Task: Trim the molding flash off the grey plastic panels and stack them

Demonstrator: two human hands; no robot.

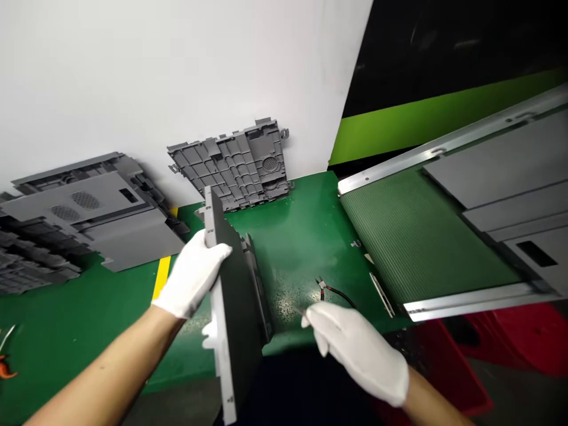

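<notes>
My left hand (pixel 195 272), in a white glove, grips the edge of a grey plastic panel (pixel 237 307). The panel stands on edge, tilted, at the front of the green bench, its narrow side facing me. To its right, my white-gloved right hand (pixel 355 346) is closed, apart from the panel. A thin dark tip (pixel 299 309) pokes out from its fingers; the rest of that small tool is hidden in the glove. Just beyond this hand, a pair of cutting pliers (pixel 322 285) with dark and red handles lies on the bench.
Another grey panel (pixel 239 163) leans against the white wall, ribbed side out. More grey panels (pixel 106 207) are stacked at left on the green bench (pixel 302 236). A green conveyor belt (pixel 426 231) at right carries a panel (pixel 515 171). Below are red bins (pixel 457 367).
</notes>
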